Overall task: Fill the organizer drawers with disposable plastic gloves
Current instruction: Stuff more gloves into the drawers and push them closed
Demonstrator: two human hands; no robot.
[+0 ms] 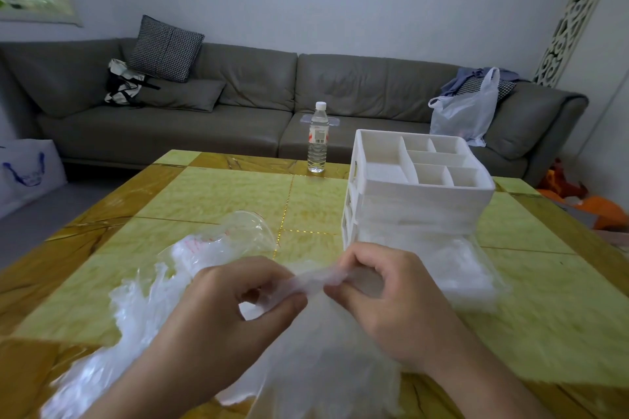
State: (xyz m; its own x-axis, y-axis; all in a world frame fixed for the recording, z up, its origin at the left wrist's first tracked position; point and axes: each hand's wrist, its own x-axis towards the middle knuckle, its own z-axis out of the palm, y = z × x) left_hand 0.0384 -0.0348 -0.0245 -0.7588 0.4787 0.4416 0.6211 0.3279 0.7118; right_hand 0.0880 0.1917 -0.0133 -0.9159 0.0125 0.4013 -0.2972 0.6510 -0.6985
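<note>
A white plastic organizer [418, 194] stands on the table right of centre, with divided compartments on top. Its bottom drawer [466, 279] is pulled out toward me and holds clear gloves. My left hand [231, 303] and my right hand [381, 292] both pinch the cuff of one clear disposable glove [306, 282], stretched between them; the rest of it hangs down near the table's front edge. A loose pile of clear gloves [146, 309] lies at the left, beside their open clear bag [238, 235].
The table [218, 194] has yellow-green marble tiles with brown borders. A water bottle [318, 138] stands near its far edge. Behind is a grey sofa [238, 105] with cushions, a tote and a white plastic bag [466, 112]. Orange items lie on the floor at right.
</note>
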